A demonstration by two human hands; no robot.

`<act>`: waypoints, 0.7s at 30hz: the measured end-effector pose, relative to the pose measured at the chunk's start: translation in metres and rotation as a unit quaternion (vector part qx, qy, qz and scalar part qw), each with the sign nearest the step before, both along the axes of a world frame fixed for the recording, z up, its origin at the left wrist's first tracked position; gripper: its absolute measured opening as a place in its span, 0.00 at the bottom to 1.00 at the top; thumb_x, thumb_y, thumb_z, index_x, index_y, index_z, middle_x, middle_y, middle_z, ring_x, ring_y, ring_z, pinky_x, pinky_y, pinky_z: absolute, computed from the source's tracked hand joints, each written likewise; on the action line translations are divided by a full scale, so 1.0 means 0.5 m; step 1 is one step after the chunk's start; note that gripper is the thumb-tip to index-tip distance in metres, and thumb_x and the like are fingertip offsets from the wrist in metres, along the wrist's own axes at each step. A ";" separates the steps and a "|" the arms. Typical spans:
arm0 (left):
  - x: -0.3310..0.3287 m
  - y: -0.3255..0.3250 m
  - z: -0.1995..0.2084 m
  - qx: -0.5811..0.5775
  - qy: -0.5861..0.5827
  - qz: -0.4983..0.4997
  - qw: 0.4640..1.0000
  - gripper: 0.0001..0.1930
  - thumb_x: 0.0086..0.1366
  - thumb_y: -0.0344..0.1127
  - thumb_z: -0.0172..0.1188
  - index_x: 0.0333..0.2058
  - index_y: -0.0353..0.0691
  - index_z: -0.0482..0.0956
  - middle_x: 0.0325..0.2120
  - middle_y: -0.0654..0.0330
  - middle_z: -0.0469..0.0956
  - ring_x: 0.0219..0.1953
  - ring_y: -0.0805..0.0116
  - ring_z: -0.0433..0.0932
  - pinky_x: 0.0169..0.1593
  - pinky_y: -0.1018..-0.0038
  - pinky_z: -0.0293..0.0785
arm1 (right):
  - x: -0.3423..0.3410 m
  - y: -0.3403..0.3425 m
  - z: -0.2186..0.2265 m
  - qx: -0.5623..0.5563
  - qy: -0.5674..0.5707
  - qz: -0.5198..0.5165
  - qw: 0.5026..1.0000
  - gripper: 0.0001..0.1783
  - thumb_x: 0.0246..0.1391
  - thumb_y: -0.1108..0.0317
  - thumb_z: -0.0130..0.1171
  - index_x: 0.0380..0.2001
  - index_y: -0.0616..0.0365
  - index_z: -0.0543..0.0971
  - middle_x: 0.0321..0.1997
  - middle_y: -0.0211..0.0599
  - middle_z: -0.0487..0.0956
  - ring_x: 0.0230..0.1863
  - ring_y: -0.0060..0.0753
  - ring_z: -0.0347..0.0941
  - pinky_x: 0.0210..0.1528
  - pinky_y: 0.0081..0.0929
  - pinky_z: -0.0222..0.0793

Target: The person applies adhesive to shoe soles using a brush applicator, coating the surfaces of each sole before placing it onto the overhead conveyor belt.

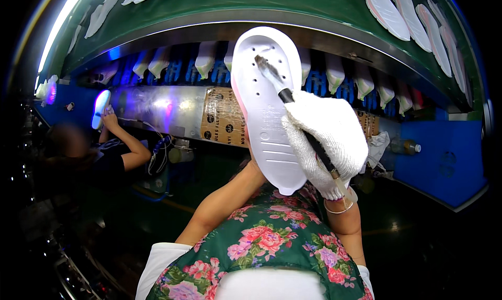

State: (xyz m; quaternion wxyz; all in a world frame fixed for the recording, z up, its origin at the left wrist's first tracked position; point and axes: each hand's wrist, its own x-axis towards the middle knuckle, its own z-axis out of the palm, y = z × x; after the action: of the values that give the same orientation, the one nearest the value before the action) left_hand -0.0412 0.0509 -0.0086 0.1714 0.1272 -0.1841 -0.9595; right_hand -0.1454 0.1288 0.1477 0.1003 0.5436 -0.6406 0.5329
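A white shoe sole (269, 127) with small holes near its toe end is held upright in front of me, toe end up. Behind its lower left edge is my left hand (255, 164), closed on the sole; its fingers are hidden. My right hand (332, 138), in a white knitted glove, grips a brush (285, 95) with a dark handle. The bristles touch the sole's inner face among the holes. The handle's far end sticks out below the glove by my wrist.
Ahead runs a green conveyor belt (230, 1) with a metal edge, carrying several pale soles (386, 12). Beneath hangs a row of white shoe parts (205, 60). Printed cardboard (222, 117) covers part of a metal ledge. At left, a co-worker's hand (110, 120) holds a sole (100, 109).
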 end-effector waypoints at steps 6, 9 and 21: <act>0.033 0.019 -0.070 0.170 0.116 -0.059 0.977 0.53 0.53 0.69 0.62 0.71 0.48 0.56 0.67 0.50 0.64 0.68 0.50 0.64 0.72 0.51 0.60 | 0.038 -0.019 0.002 -0.004 0.044 -0.054 0.998 0.20 0.43 0.77 0.70 0.44 0.58 0.87 0.41 0.45 0.86 0.42 0.44 0.84 0.43 0.36 0.78; 0.021 0.027 -0.069 0.161 0.131 -0.065 0.976 0.53 0.54 0.71 0.61 0.72 0.48 0.57 0.68 0.50 0.64 0.68 0.49 0.65 0.72 0.51 0.61 | 0.051 -0.011 -0.007 0.001 -0.023 -0.019 1.000 0.17 0.41 0.80 0.71 0.39 0.61 0.86 0.39 0.47 0.85 0.39 0.43 0.83 0.43 0.34 0.77; 0.007 0.009 -0.070 0.172 0.063 -0.024 0.983 0.48 0.61 0.73 0.51 0.71 0.48 0.57 0.67 0.50 0.64 0.69 0.51 0.63 0.73 0.51 0.58 | 0.056 -0.012 -0.032 -0.059 -0.101 -0.034 0.993 0.14 0.43 0.78 0.71 0.38 0.60 0.86 0.38 0.44 0.86 0.38 0.43 0.84 0.43 0.34 0.77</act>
State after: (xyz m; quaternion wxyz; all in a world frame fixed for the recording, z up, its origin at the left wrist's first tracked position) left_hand -0.0375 0.0552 -0.0437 0.1351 0.0898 -0.0079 -0.9867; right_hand -0.1175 0.1226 0.1319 0.0852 0.4582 -0.6329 0.6182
